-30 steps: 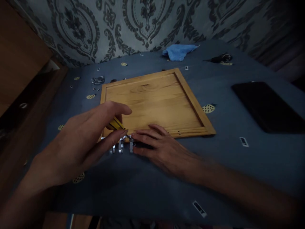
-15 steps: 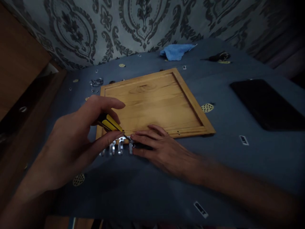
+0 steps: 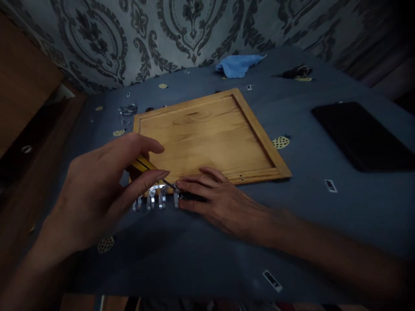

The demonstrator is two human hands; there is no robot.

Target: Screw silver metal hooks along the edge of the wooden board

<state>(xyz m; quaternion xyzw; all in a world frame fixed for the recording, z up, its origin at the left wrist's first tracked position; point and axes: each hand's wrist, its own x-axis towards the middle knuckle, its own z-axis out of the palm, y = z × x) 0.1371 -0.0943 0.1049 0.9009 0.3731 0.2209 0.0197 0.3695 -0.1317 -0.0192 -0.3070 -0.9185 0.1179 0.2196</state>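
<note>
My left hand [image 3: 100, 185] is closed round the yellow-and-black handle of a screwdriver [image 3: 141, 165], its index finger lifted off the handle. The shaft slants down to the right, its tip at a metal hook rail [image 3: 158, 188] on the near edge of a framed wooden board [image 3: 207, 138]. Several silver hooks hang from the rail over that edge. My right hand [image 3: 223, 205] grips the rail and the board's edge beside the tip, fingers on top and thumb lower. Its fingers hide the rail's right part, and a dark gap shows between them.
Loose metal pieces [image 3: 128, 109] and small screws [image 3: 123, 122] lie behind the board's left corner. A blue cloth [image 3: 239, 65], a dark tool [image 3: 295, 72] and a black flat tablet-like object [image 3: 363, 136] rest on the blue patterned cover [image 3: 311, 216]. Wooden furniture [image 3: 29, 86] stands at left.
My left hand has turned and shifted slightly left, so less of the screwdriver handle shows. The tip stays at the rail, and my right hand keeps its place on the board. The view has shifted a little.
</note>
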